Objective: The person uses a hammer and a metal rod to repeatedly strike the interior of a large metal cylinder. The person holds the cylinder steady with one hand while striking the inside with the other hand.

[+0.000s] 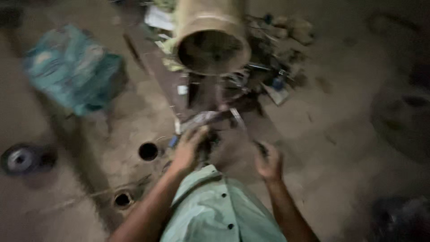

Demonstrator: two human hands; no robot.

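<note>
shirt — pale green, buttoned | forearms bare | hands ungloved

Things counted on the workshop floor
Two hands [190, 150] [268, 161], one brass cylinder [211, 38], one teal sack [74, 67], one wheel [20, 159] far left

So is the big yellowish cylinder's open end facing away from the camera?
No, the cylinder shows its dark open mouth toward the camera, above the left hand and right hand.

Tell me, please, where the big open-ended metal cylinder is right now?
In the head view, the metal cylinder sits top centre, mouth toward the camera, above the left hand, with the teal bundle to its left.
</note>
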